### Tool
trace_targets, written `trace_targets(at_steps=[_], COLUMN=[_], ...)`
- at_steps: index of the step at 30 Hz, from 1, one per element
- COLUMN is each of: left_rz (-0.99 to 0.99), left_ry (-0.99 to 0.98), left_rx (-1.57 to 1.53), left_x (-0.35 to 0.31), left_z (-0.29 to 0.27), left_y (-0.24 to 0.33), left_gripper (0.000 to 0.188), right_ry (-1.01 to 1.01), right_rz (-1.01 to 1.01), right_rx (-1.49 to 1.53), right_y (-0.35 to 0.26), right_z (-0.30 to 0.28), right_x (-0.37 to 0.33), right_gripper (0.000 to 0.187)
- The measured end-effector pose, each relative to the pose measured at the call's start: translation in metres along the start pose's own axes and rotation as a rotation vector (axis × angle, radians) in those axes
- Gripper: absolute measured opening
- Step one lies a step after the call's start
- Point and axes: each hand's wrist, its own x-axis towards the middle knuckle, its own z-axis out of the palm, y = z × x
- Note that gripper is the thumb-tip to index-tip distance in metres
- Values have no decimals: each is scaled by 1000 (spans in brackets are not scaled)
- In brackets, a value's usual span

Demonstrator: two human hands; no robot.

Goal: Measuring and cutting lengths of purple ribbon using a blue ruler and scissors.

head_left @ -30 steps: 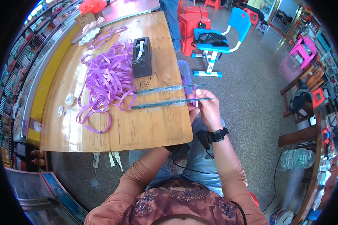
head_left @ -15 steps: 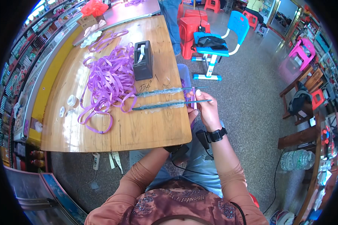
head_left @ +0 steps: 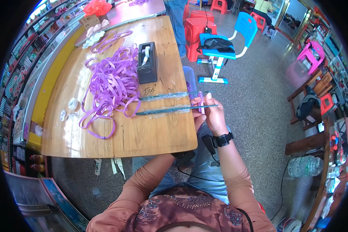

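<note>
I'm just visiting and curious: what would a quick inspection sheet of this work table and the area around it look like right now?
Surface: wooden table, bare near its front edge.
Job's things: two long thin sticks lying across the table's right edge; a small purple ribbon piece at their ends.
Clutter: heap of purple ribbon, black tape dispenser, small clear tape rolls.
Hands: right hand and left hand close together at the stick ends, fingers pinching the ribbon piece; exact grip hard to tell.
Cables: black cable across the lap.
Surroundings: blue chair, red stools, stocked shelves on the left.
</note>
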Motion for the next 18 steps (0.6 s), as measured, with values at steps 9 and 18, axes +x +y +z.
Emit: trace_targets(at_steps=[9,18], left_rz=[-102,-183], left_ry=[-46,-35], left_rx=[-36,-123], left_x=[-4,-14], left_z=[-3,-3], left_y=[5,8], left_gripper=[13,16], right_ry=[-24,-4], right_rz=[-47,-99], right_rx=[-80,-272], right_y=[11,6], right_z=[-12,-13], right_x=[-3,-8], right_gripper=[18,12])
